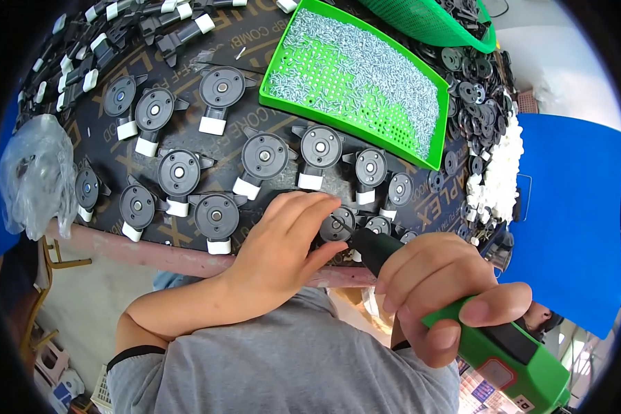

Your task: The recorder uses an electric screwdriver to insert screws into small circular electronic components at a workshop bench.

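My right hand (pixel 438 290) grips a green and black electric screwdriver (pixel 510 345), its dark tip resting on a round black plastic part (pixel 338 225) at the near edge of the dark work board (pixel 207 45). My left hand (pixel 286 245) lies flat over that part, fingers steadying it from the left. Several similar black round parts with white blocks (pixel 263 157) lie in rows on the board beyond my hands.
A green perforated tray (pixel 283 48) full of small silver screws sits at the back. A second green basket (pixel 428 21) and piles of black discs (pixel 469 83) and white pieces (pixel 500 172) lie right. A clear plastic bag (pixel 34 172) hangs left.
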Tool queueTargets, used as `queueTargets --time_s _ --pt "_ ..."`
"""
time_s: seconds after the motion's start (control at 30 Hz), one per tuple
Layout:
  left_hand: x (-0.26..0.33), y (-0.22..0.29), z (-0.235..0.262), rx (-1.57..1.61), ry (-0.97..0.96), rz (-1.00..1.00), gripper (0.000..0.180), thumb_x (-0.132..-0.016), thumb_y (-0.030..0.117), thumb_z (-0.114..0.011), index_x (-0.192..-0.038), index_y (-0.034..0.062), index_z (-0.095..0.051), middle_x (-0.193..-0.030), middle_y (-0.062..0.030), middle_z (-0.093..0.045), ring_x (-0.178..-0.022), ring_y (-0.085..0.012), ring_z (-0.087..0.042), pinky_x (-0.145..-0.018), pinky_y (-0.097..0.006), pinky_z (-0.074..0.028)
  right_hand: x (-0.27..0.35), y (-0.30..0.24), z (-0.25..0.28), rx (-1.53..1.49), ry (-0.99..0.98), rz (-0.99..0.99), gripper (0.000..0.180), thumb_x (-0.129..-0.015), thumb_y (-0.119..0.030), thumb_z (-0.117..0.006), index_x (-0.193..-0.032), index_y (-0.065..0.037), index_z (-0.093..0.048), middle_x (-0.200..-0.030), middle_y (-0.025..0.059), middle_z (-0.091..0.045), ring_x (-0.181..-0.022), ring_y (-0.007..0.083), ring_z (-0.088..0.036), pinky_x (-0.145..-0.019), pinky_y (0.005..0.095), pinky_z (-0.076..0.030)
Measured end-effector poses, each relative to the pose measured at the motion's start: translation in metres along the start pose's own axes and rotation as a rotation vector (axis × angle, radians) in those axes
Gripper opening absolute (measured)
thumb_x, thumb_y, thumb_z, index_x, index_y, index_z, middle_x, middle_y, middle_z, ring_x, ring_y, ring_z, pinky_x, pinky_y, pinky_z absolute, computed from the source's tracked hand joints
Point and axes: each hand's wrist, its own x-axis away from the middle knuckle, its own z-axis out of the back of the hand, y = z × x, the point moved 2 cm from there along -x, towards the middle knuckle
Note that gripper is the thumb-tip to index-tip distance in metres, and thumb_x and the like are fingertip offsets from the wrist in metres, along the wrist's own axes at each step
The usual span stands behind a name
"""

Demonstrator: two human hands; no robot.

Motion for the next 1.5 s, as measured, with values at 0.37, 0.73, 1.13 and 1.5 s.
queueTargets --time_s 0.37,0.73,1.13,1.5 --pt "-0.001 0.000 0.000 -0.017 -0.008 0.020 0.053 -0.080 0.013 -0.079 -0.125 -0.0009 -0.056 -0.120 -0.0168 -0.061 -0.112 -0.0359 -0.057 -0.096 -0.042 -0.049 -0.014 0.005 0.011 -0.040 -0.173 -0.051 0.027 -0.096 -0.010 -0.061 -0.112 -0.009 -0.038 -0.070 0.0068 -0.057 -0.051 0.0183 -0.058 -0.046 0.0339 -0.053" --pt "0.000 0.001 0.000 -0.029 -0.059 0.004 0.055 -0.079 0.011 -0.080 -0.126 -0.0032 -0.055 -0.121 -0.0184 -0.059 -0.110 -0.0391 -0.056 -0.094 -0.045 -0.048 -0.014 -0.001 0.017 -0.139 -0.072 -0.065 0.031 -0.095 -0.010 -0.066 -0.110 -0.009 -0.039 -0.068 0.0095 -0.061 -0.051 0.0227 -0.062 -0.044 0.0362 -0.053" --pt "-0.007 0.002 -0.005 -0.088 -0.073 -0.017 0.058 -0.078 0.014 -0.082 -0.127 -0.0018 -0.056 -0.123 -0.0166 -0.061 -0.109 -0.0360 -0.058 -0.092 -0.043 -0.049 -0.018 0.069 0.099 0.177 0.696 0.085 0.023 -0.095 0.000 -0.053 -0.113 -0.002 -0.039 -0.059 0.0086 -0.052 -0.045 0.0172 -0.051 -0.048 0.0323 -0.049" --pt "-0.007 0.004 -0.004 -0.100 -0.068 -0.015 0.059 -0.078 0.013 -0.082 -0.128 -0.0020 -0.055 -0.122 -0.0169 -0.061 -0.109 -0.0360 -0.058 -0.092 -0.044 -0.048 -0.017 0.063 0.095 0.302 0.646 0.031 0.018 -0.095 -0.011 -0.051 -0.112 -0.009 -0.045 -0.063 0.0068 -0.047 -0.049 0.0183 -0.047 -0.049 0.0354 -0.045"
